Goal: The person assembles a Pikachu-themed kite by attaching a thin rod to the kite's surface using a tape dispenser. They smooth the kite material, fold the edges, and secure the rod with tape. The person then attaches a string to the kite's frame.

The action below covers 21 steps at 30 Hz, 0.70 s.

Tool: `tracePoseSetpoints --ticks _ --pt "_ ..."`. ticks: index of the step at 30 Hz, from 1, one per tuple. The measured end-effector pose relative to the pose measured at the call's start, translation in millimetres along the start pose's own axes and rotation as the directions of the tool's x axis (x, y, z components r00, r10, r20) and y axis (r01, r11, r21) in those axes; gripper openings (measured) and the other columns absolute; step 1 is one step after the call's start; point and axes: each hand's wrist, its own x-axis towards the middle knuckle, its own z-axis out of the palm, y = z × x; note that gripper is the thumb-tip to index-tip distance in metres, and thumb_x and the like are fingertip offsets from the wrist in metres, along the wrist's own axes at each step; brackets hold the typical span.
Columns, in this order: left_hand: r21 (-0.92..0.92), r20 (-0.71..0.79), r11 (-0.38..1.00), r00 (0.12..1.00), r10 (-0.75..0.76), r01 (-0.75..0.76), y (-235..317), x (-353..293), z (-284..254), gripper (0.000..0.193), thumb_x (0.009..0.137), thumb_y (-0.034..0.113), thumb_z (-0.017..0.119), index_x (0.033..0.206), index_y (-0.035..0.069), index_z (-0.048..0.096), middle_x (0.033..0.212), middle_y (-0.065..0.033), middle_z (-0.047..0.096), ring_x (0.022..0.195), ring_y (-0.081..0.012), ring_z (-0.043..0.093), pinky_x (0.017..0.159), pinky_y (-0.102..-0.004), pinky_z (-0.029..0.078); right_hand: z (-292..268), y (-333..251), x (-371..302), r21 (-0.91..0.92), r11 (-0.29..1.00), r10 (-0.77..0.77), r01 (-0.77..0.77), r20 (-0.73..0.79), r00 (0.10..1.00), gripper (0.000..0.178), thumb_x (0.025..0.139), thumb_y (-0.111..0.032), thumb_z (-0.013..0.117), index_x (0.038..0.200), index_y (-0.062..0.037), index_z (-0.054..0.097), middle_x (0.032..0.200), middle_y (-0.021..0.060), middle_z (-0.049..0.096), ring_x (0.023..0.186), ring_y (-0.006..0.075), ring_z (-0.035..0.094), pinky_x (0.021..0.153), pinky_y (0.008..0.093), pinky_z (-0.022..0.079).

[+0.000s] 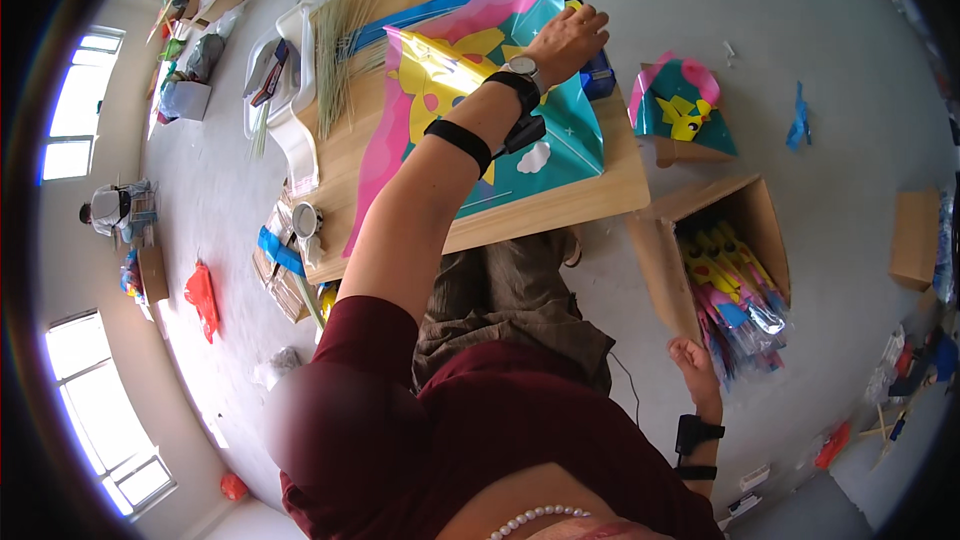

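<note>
A large shiny plastic sheet (552,120), teal and pink with a yellow cartoon figure, lies spread over the wooden table (560,210). My left arm reaches across it. At the table's far right, my left hand (568,40) is over the sheet's edge, beside a blue bin (598,75); its fingers are bent and slightly apart, the tips partly hidden. Down at the right, my right hand (692,358) is curled closed beside a cardboard box (665,280). Whether it grips anything cannot be made out. The box holds several folded printed pieces (735,290) in pink, yellow and clear film.
Thin pale sticks (345,60) lie on the table's left, by a white tray (300,80). A tape roll (306,220) is at the near-left edge. Right of the table stands a smaller box (690,152) covered with similar film. Blue scrap (799,118) lies on the floor.
</note>
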Motion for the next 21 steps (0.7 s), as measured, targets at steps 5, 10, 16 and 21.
tracePoseSetpoints --ticks 5,10,16,21 --pt "0.080 0.174 0.988 0.978 0.115 -0.131 -16 14 12 0.013 0.083 0.009 0.066 0.093 0.005 0.072 0.112 -0.0051 0.063 0.114 -0.0222 0.059 0.094 -0.0334 0.056 2 -11 -5 -0.021 0.999 0.043 -0.044 -0.028 0.999 0.015 0.101 -0.015 0.063 0.109 -0.0029 0.063 0.097 -0.0039 0.061 0.092 0.0035 0.055 0.084 0.0196 0.043" --pt "0.041 0.093 0.979 0.976 0.197 -0.201 -35 22 17 0.010 0.082 0.007 0.067 0.086 0.007 0.076 0.106 -0.0072 0.065 0.108 -0.0217 0.065 0.086 -0.0319 0.060 1 -23 -8 -0.076 0.994 0.083 -0.084 -0.019 0.996 0.014 0.101 -0.015 0.061 0.108 -0.0025 0.063 0.100 -0.0023 0.060 0.096 0.0052 0.055 0.090 0.0212 0.042" --pt "-0.057 0.258 0.994 0.960 0.109 -0.098 -51 36 3 0.031 0.085 -0.001 0.061 0.110 0.011 0.074 0.113 -0.0076 0.067 0.116 -0.0266 0.061 0.094 -0.0369 0.056 3 -40 -9 -0.079 0.995 0.052 -0.053 -0.008 0.999 0.011 0.101 -0.013 0.060 0.105 -0.0025 0.062 0.106 -0.0001 0.061 0.099 0.0065 0.054 0.092 0.0224 0.041" --pt "-0.215 0.172 0.977 0.984 0.052 -0.014 -83 35 18 0.042 0.080 -0.015 0.056 0.109 0.009 0.073 0.113 -0.0081 0.069 0.113 -0.0293 0.062 0.096 -0.0390 0.054 9 -52 0 -0.051 0.999 0.009 -0.010 -0.023 1.000 0.010 0.101 -0.011 0.059 0.105 -0.0026 0.062 0.106 -0.0005 0.060 0.100 0.0060 0.054 0.091 0.0219 0.041"
